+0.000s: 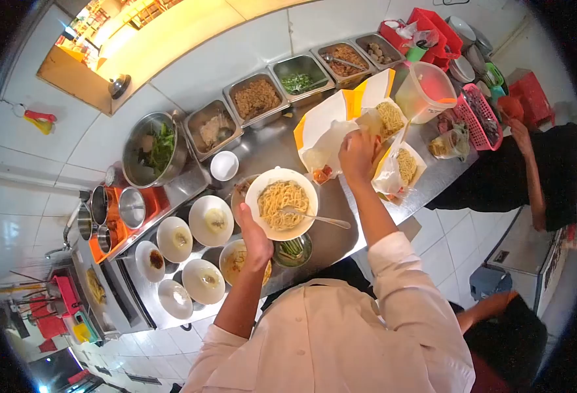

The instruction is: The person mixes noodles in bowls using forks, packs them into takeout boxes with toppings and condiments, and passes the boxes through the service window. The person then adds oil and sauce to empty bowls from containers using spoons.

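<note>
My left hand (254, 237) holds the rim and side of a white bowl (252, 195) of noodles. A metal spoon (324, 221) rests in the bowl, its handle pointing right. My right hand (359, 154) is over an open paper-lined box (327, 141), its fingers bent near the lining; what they hold, if anything, is hidden. A small bag with something red (322, 174) lies at the box's near corner. Two more paper-lined portions of noodles (390, 119) (406, 165) sit just right of my right hand.
Metal trays (257, 98) of toppings line the back. Several white bowls (203, 281) and a steel pot (154, 149) of greens stand left. A plastic tub (421, 95) and pink basket (481, 118) are right, near another person's arm (527, 147); another arm shows lower right.
</note>
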`<act>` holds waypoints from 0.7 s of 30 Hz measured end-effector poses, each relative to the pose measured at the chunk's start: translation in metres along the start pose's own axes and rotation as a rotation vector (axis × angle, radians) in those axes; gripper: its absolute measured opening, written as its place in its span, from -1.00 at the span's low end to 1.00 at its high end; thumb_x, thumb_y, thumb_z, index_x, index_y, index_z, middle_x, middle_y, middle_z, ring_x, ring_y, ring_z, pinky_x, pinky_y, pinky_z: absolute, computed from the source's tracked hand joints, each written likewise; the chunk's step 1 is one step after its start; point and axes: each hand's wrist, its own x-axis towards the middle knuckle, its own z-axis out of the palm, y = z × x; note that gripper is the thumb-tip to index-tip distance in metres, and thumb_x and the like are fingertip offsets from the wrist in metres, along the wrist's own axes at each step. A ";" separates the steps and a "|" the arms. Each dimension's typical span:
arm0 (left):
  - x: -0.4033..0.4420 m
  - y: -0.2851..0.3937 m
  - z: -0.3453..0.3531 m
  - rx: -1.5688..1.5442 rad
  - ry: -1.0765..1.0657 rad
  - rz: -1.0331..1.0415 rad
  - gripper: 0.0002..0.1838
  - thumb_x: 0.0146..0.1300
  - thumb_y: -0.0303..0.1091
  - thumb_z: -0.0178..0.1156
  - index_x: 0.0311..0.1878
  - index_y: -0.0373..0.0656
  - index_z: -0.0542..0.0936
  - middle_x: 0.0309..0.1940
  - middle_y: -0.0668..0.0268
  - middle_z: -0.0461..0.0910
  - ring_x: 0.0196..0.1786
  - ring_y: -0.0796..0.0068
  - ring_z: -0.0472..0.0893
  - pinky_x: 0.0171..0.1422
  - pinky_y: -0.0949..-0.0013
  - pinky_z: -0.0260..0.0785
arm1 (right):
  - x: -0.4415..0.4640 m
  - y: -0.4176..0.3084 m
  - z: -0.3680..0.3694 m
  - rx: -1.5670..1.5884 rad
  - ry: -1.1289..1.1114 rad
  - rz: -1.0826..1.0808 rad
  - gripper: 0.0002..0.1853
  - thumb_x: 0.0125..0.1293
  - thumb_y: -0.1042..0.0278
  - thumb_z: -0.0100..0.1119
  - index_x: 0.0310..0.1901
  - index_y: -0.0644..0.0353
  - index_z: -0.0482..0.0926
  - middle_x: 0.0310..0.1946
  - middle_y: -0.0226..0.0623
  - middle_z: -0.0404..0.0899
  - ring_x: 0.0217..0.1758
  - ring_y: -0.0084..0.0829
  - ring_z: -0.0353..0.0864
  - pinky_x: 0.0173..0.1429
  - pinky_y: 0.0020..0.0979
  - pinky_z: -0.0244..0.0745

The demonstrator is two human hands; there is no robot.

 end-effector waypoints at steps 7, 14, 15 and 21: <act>0.003 0.000 0.026 0.041 -0.026 0.059 -0.54 0.62 -0.04 -0.27 0.27 -0.21 0.32 0.20 0.15 0.47 0.22 0.34 0.52 0.37 0.25 0.32 | -0.046 -0.001 -0.027 0.590 -0.060 -0.244 -0.80 0.24 0.50 0.25 -0.09 0.21 0.60 -0.11 -0.15 0.66 -0.05 -0.29 0.67 0.09 -0.28 0.53; 0.033 -0.042 0.083 0.347 0.154 0.159 -0.49 0.61 -0.01 -0.25 0.25 -0.29 0.34 0.16 0.10 0.47 0.23 0.21 0.49 0.38 0.20 0.27 | -0.041 -0.020 -0.136 0.512 -0.749 -0.054 -0.87 0.33 0.38 0.17 -0.17 0.23 0.61 -0.25 -0.12 0.65 -0.17 -0.25 0.70 -0.07 -0.27 0.58; 0.034 -0.042 0.101 0.496 0.237 0.183 -0.47 0.61 0.00 -0.26 0.26 -0.32 0.33 0.16 0.06 0.46 0.24 0.18 0.47 0.38 0.18 0.24 | -0.042 -0.016 -0.133 0.259 -0.564 -0.350 -0.86 0.32 0.34 0.17 -0.21 0.22 0.61 -0.23 -0.06 0.65 -0.15 -0.18 0.70 -0.07 -0.23 0.57; 0.072 -0.064 0.154 0.864 -0.039 0.149 -0.39 0.58 0.00 -0.20 0.41 -0.35 0.23 0.21 -0.27 0.34 0.25 -0.12 0.40 0.38 0.09 0.16 | -0.011 -0.011 -0.121 -0.255 -0.416 -0.426 -0.87 0.11 0.37 0.21 -0.37 0.18 0.71 -0.34 -0.12 0.61 -0.19 -0.14 0.64 -0.11 -0.10 0.51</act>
